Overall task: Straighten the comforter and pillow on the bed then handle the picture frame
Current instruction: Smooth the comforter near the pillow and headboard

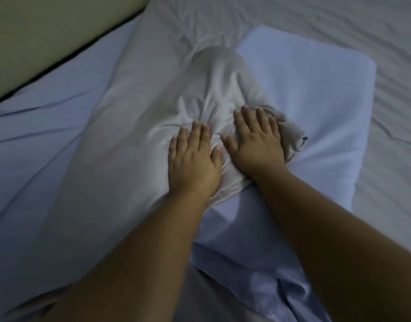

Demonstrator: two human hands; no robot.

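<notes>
A grey-white comforter [121, 126] lies bunched in a long ridge across the bed, from the top centre down to the lower left. Its crumpled end rests on a pale blue pillow [316, 108] at the right. My left hand [193, 161] lies flat, palm down, on the comforter with fingers slightly apart. My right hand [255, 140] presses flat on the wrinkled end of the comforter, over the pillow's left part. Neither hand grips the cloth. No picture frame is in view.
A light blue sheet [37, 126] covers the mattress at the left and below. More grey bedding [339, 17] spreads across the top right. A beige wall or headboard [37, 38] runs along the upper left, with a dark gap beside the mattress.
</notes>
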